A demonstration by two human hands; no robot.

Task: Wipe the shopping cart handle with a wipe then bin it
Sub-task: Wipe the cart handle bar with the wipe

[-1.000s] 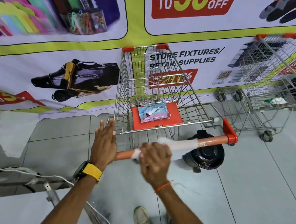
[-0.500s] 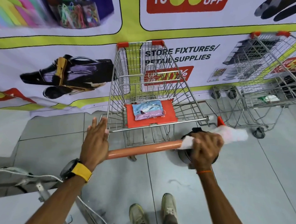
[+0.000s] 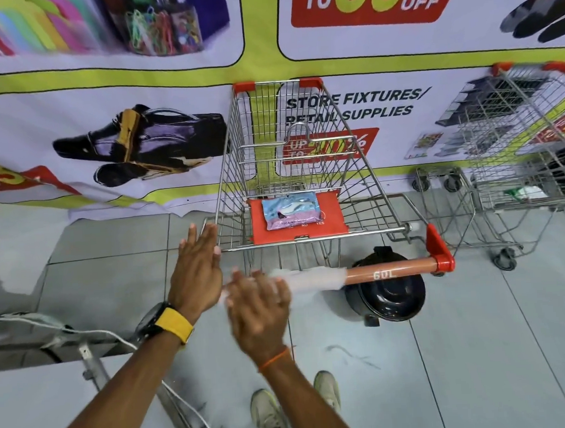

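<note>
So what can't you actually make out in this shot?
- Wipe: motion-blurred along the handle; right hand hides its grip.
- Handle's left end: hidden behind the left hand.
- Black bin: handle crosses it; whether it is open is unclear.
- Wipes packet: print too small.

The cart (image 3: 299, 166) is bright wire metal, shiny, with smooth orange plastic corner caps. Its handle (image 3: 390, 272) looks like matt orange plastic; a thin white wipe (image 3: 315, 279), soft and slightly translucent, covers part of it. The wipes pack (image 3: 290, 210) is glossy film. The black bin (image 3: 390, 295) gleams. Floor tiles (image 3: 481, 350) are smooth, dull grey.
</note>
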